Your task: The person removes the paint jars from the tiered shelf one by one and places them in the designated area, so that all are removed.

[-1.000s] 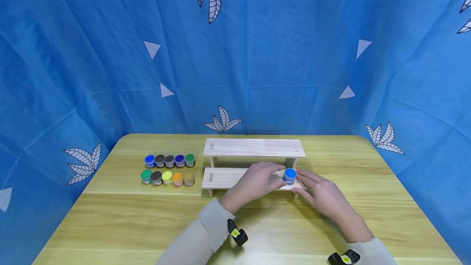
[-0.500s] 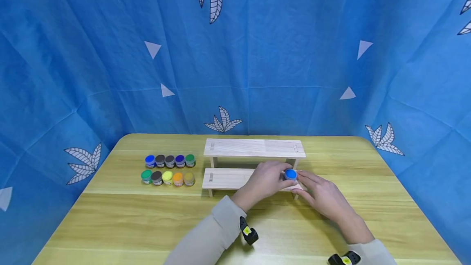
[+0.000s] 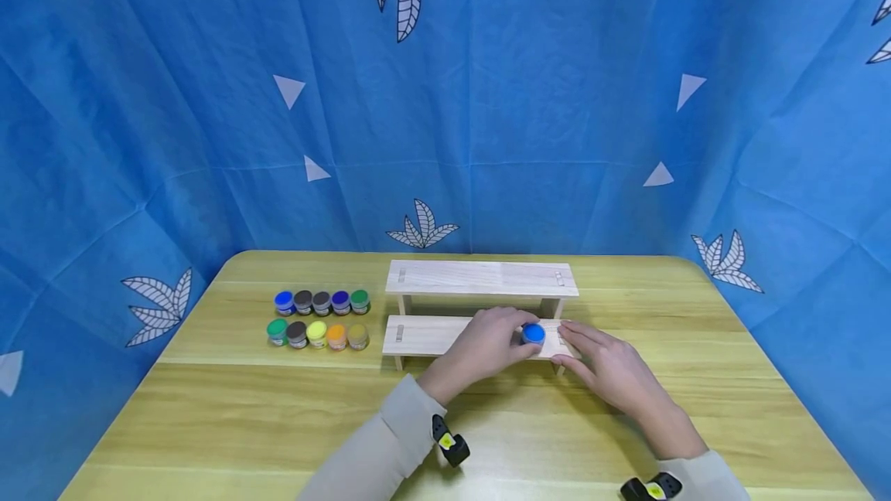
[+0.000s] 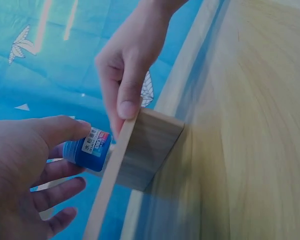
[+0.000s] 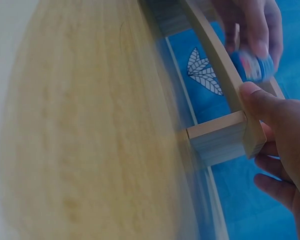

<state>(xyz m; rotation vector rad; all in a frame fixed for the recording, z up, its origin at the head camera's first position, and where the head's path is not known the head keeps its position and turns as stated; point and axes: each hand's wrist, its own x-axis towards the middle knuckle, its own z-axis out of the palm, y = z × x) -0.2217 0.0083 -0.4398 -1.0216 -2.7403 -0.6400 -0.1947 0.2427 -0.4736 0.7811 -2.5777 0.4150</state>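
Note:
My left hand (image 3: 490,340) pinches a small blue-lidded paint jar (image 3: 533,335) between thumb and fingers, over the right part of the lower board (image 3: 428,335) of a two-step wooden shelf. In the left wrist view the label of the jar (image 4: 92,147) faces the camera, and the other fingers spread loosely. The jar appears to stand on the board. My right hand (image 3: 612,369) grips the right end of that same board, its thumb (image 5: 260,97) at the front edge and its fingers partly hidden behind.
The upper board (image 3: 480,278) of the shelf stands behind the lower one. Left of the shelf, several paint jars are lined up in two rows, among them a yellow jar (image 3: 317,335) and an orange jar (image 3: 337,337). A blue curtain (image 3: 487,99) hangs behind the wooden table (image 3: 230,416).
My left hand has slid the blue jar slightly left along the lower board, away from the right hand, after a slight shift right. The right hand has stayed at the board's end.

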